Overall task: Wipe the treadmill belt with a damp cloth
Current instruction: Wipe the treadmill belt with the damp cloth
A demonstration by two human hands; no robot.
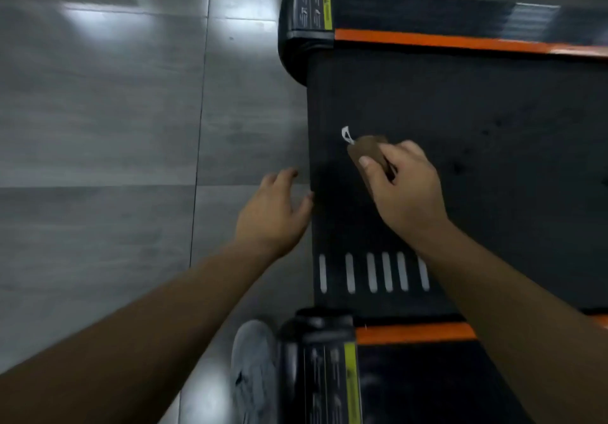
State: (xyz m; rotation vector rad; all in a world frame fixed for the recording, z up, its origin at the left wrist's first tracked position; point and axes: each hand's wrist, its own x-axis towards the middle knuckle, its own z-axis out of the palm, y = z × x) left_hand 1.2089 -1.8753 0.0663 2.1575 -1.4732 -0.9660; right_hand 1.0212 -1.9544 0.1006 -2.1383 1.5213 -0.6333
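The black treadmill belt [493, 121] fills the right half of the head view, with white stripe marks near its end. My right hand [403, 190] grips a small brown cloth [367, 149] with a white tag and holds it down on the belt near the left end. My left hand [274, 213] hovers over the belt's end edge with its fingers relaxed and holds nothing.
Black side rails with orange strips run along the top [444, 40] and bottom [414, 333] of the belt, each with a yellow label end cap. Grey tiled floor [115, 127] lies to the left. A grey shoe [253, 371] stands by the near rail.
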